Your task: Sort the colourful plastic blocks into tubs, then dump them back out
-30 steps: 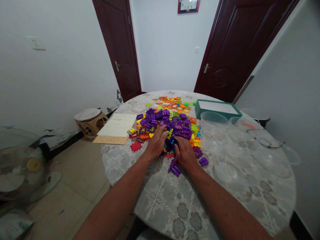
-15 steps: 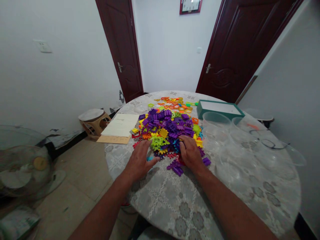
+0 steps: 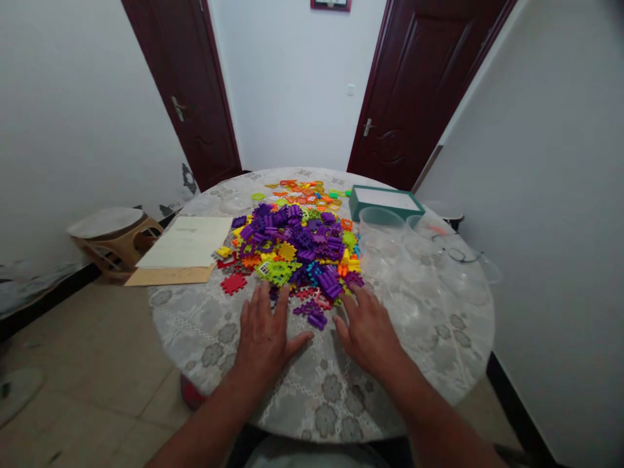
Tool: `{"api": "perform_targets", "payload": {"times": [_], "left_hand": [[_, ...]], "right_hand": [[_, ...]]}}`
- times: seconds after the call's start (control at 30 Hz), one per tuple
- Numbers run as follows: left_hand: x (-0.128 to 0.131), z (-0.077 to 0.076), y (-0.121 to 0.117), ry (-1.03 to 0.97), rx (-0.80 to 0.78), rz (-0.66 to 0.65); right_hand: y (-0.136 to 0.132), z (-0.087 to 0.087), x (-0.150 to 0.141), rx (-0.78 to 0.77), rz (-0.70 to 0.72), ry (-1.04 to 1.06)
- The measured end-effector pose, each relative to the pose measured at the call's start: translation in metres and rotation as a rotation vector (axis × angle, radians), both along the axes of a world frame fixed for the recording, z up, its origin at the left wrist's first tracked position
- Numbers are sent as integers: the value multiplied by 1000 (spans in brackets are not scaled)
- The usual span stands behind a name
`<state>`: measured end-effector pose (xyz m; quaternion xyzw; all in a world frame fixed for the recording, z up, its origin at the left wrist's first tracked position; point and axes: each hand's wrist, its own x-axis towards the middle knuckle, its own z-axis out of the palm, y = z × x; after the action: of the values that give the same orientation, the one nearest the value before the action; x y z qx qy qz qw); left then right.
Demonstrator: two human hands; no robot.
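A heap of plastic interlocking pieces (image 3: 297, 244), mostly purple with yellow, green, orange and red ones, lies in the middle of a round table (image 3: 439, 338). My left hand (image 3: 266, 335) rests flat on the tablecloth just in front of the heap, fingers spread, holding nothing. My right hand (image 3: 368, 331) lies flat beside it, fingers spread toward the heap's near edge, also holding nothing. A few loose purple pieces (image 3: 316, 318) sit between my two hands. A single red piece (image 3: 233, 283) lies apart at the heap's left.
Several clear plastic bowls (image 3: 385, 227) stand at the right of the heap, with a teal box (image 3: 385, 201) behind them. A pale board on cardboard (image 3: 182, 250) overhangs the table's left edge. A low stool (image 3: 110, 237) stands on the floor at left. Two dark doors are behind.
Both hands have drawn back out of the heap toward me and now lie flat and open on the cloth. The camera has tilted down and shifted.
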<state>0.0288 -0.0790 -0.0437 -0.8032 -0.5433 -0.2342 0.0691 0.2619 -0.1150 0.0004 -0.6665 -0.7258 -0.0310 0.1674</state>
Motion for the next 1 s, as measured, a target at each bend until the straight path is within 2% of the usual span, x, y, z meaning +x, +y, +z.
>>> {"api": "perform_targets", "payload": {"times": [0.13,0.27,0.43,0.63,0.77,1.0], "left_hand": [[18,3,-3,28,6,6],[22,3,0,3,40,14],[20,7,0,-29,62,3],[24,14,0,33,65,-11],[31,19,2,74,22,-13],[38,22,17,124,-53,-11]], "right_hand": [[-16,-27,-3,9,-69,-3],[-24,-36,0,5,-78,9],[-25,-38,3,-14,-92,21],[-14,-38,4,0,-92,33],[-2,-34,6,1,-110,32],[28,-31,8,-107,-215,21]]}}
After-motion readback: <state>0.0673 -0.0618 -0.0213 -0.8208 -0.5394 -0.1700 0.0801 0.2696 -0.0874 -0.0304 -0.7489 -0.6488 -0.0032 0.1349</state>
